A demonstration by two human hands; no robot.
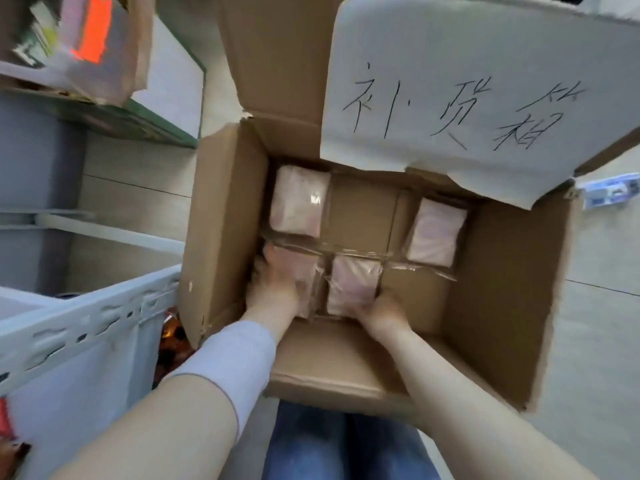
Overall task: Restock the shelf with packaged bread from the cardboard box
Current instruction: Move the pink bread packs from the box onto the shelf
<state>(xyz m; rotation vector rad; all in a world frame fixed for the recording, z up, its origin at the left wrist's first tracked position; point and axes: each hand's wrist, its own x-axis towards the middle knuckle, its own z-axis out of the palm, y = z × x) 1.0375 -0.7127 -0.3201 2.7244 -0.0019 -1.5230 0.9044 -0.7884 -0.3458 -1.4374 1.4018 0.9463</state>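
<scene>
Your L hand (273, 289) lies on the near-left bread pk (306, 268) inside the cardboard box (225, 220). Its fingers (267, 252) curl over the pk's far edge and grip it, though the view is blurred. Your R hand (379, 311) grips the near edge of the middle bread pk (353, 284). Two more pks sit at the box bottom: far-left pk (299, 202) and right pk (436, 233). The box stands on the floor, flaps open. A white sheet (485, 81) w/ handwriting covers the far flap. The shelf (86, 327) stands just left of the box.
</scene>
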